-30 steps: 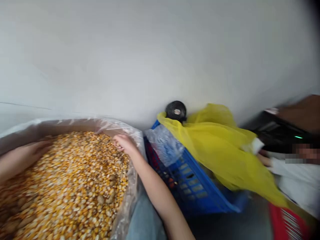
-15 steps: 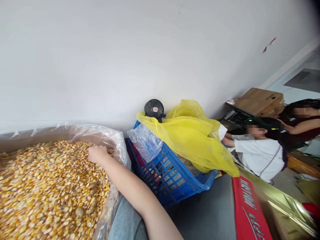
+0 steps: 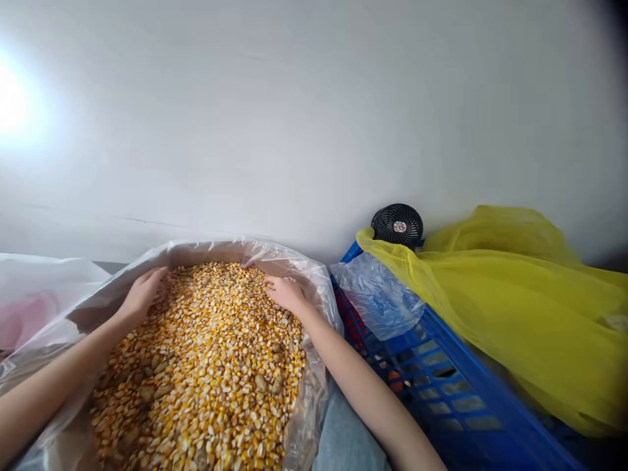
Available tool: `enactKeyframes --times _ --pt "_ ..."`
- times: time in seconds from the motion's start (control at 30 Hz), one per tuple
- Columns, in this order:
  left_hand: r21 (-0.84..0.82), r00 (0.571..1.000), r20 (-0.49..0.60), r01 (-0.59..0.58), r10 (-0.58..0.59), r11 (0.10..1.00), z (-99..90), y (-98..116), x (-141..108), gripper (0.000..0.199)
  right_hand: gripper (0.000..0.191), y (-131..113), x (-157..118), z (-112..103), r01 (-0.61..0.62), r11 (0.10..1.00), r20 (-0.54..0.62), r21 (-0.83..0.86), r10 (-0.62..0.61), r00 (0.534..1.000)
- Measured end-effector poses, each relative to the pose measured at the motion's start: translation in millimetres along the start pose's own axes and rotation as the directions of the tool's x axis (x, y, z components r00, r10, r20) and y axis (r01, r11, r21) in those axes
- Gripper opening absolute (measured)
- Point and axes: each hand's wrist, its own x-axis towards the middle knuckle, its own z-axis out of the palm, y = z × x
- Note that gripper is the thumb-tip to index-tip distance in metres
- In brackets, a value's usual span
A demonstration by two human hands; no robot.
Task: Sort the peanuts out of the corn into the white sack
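Yellow corn kernels point(image 3: 220, 366), with several peanuts in their shells among them, fill a box lined with clear plastic point(image 3: 324, 288). At the far left of the kernels lies my left hand point(image 3: 144, 294), its fingertips down against the box's inner side and the corn; whether it holds anything is hidden. My right hand point(image 3: 284, 292) rests on the kernels at the far right, fingers curled inward, with what they hold, if anything, too small to make out.
Right of the box stands a blue basket point(image 3: 441, 366) with yellow mesh cloth point(image 3: 520, 307), a clear plastic bag point(image 3: 380, 294) and a small black fan point(image 3: 397, 226). A pale wall rises behind. White plastic point(image 3: 44, 281) lies at the left.
The view has swung left, so the whole box shows and the other people have left the frame. My left hand has come into view; my right hand is still at the kernels.
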Motion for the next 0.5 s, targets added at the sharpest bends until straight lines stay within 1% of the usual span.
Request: enactKeyframes --times 0.03,0.07,0.1,0.13,0.17,0.27,0.33,0.37,0.43,0.47,0.5 --pt "-0.158 0.998 0.052 0.046 -0.038 0.986 0.4 1 -1 0.011 0.031 -3 -1 0 0.016 1.000 0.008 0.002 -0.016 1.000" --pt "-0.288 0.993 0.100 0.091 -0.064 0.953 0.7 2 -1 0.011 0.032 -5 -2 0 0.031 1.000 0.016 0.006 -0.031 0.999" --pt "-0.382 0.986 0.142 0.133 -0.085 0.914 1.1 2 -1 0.010 0.032 -8 -2 1 0.048 0.999 0.024 0.014 -0.049 0.999" --pt "-0.439 0.976 0.192 0.180 -0.104 0.880 1.5 2 0 0.008 0.033 -10 -2 2 0.069 0.997 0.031 0.023 -0.069 0.997" --pt "-0.470 0.967 0.220 0.218 -0.125 0.855 1.9 2 0 0.006 0.033 -12 -2 4 0.090 0.995 0.041 0.032 -0.091 0.995" --pt "-0.503 0.952 0.233 0.293 -0.199 0.813 2.8 0 2 0.005 0.033 -15 0 10 0.128 0.991 0.092 0.039 -0.132 0.987" --pt "-0.551 0.944 0.238 0.326 -0.230 0.768 2.0 -1 4 0.012 0.033 -16 2 14 0.135 0.990 0.117 0.038 -0.139 0.983" --pt "-0.588 0.944 0.237 0.328 -0.231 0.739 1.1 -1 5 0.016 0.032 -16 2 15 0.139 0.989 0.116 0.047 -0.143 0.983" --pt "-0.646 0.950 0.225 0.311 -0.216 0.697 -1.1 -1 6 0.021 0.029 -15 4 15 0.141 0.985 0.077 0.101 -0.149 0.986" --pt "-0.657 0.958 0.199 0.288 -0.207 0.697 -1.9 0 7 0.020 0.028 -15 5 15 0.132 0.979 0.045 0.154 -0.140 0.989" --pt "-0.643 0.965 0.167 0.262 -0.203 0.720 -2.2 0 7 0.018 0.028 -14 5 14 0.111 0.966 0.012 0.232 -0.117 0.993"
